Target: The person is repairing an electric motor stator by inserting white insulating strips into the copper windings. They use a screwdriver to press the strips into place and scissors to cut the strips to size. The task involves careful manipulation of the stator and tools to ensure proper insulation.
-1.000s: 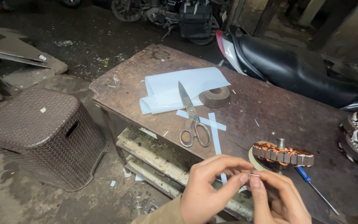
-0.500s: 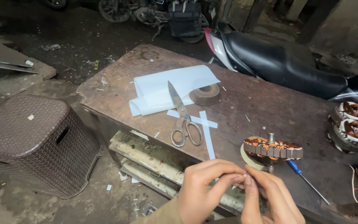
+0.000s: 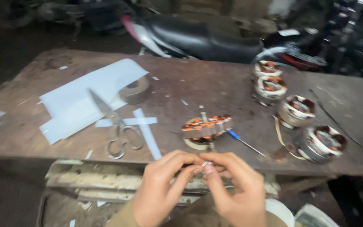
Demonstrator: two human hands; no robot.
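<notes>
While my left hand point(image 3: 160, 189) and right hand point(image 3: 232, 189) pinch a small pale strip point(image 3: 206, 164) together, the wound coil point(image 3: 206, 126) waits at twelve o'clock, within reach.

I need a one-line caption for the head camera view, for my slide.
Left hand and right hand pinch a small pale piece over a workbench with scissors and copper-wound stators.

Both hands met low at the frame's centre, backs toward the camera. The left hand point(image 3: 162, 191) curled its fingers inward, thumb and forefinger pinched; the right hand point(image 3: 234, 189) mirrored it, their fingertips touching together.
</notes>
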